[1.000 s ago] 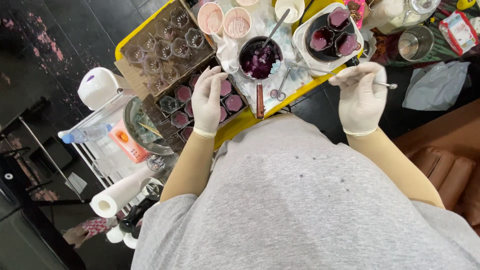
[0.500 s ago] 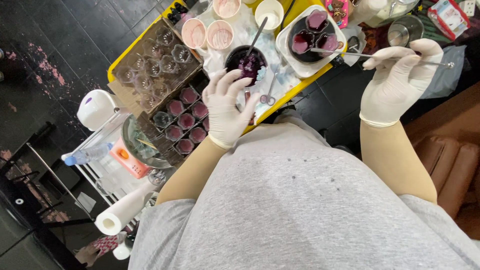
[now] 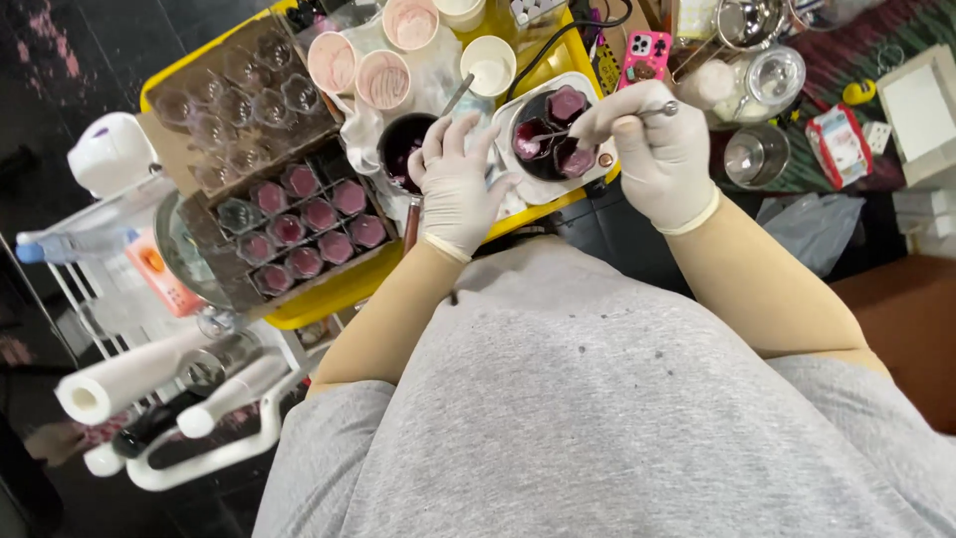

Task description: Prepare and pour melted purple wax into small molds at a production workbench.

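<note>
Your right hand, gloved, is closed in a pinch on a thin metal tool whose tip reaches into the dark bowl of purple pieces. That bowl sits in a white tray at the near edge of the yellow table.

Your left hand, gloved, lies spread with fingers loosely open, holding nothing. It rests just beside the small dark pot of purple liquid and touches the white tray's left side.

The tray of filled purple moulds lies to the left, close to the table's near edge. An empty clear mould tray sits behind it. Cups crowd the far side. Open room between the hands is slight; bare table shows only along the near rim.
</note>
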